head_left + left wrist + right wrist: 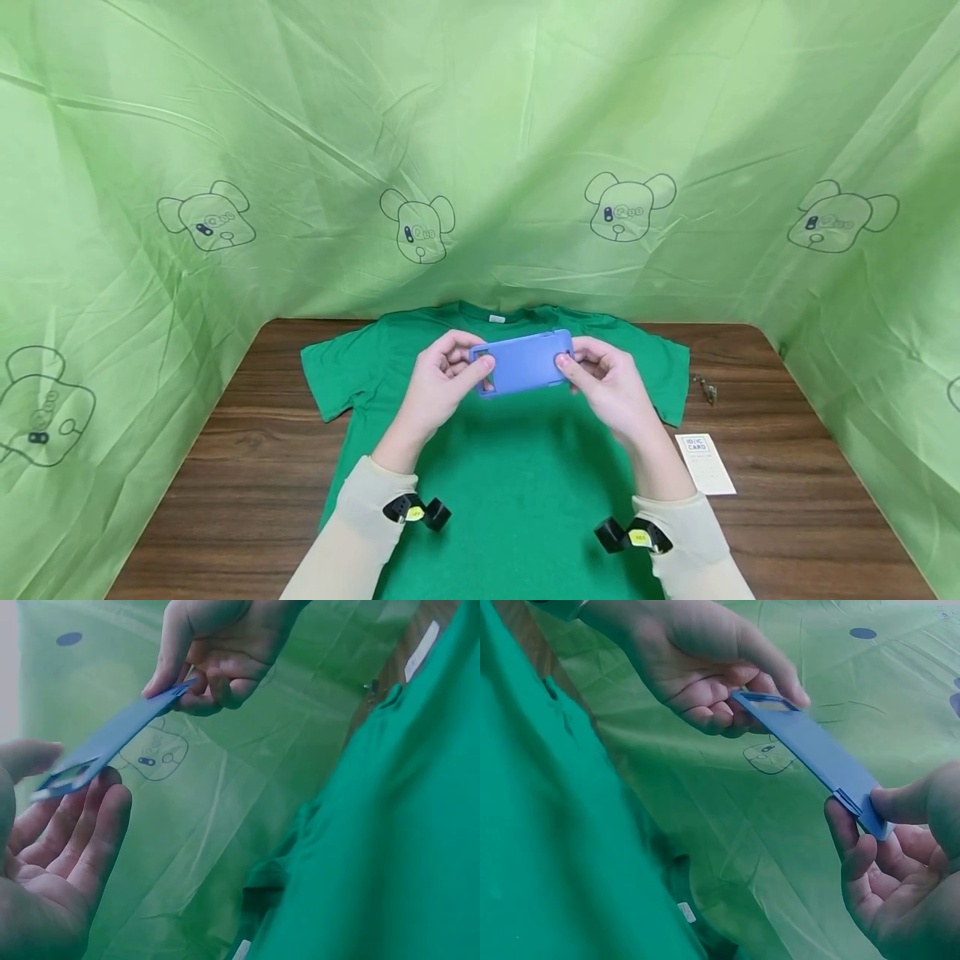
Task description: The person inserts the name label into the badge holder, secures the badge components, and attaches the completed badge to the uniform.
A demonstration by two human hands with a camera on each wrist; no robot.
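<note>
From where I stood, the blue card holder (525, 364) was held up above the green shirt (517, 483) spread on the tabletop (247, 467). The left hand (441, 375) pinched the end with the window (772, 705), thumb in front, fingers behind; the right hand (606, 379) pinched the opposite end likewise. It looked light, fairly stiff and perhaps slippery, so its solid long edges seemed a surer hold than the thin frame there.

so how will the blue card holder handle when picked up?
Probably stiff: the blue card holder shows no sag, held only near its ends. Likely light, since it looks thin edge-on. Perhaps slippery, given its smooth face.
</note>
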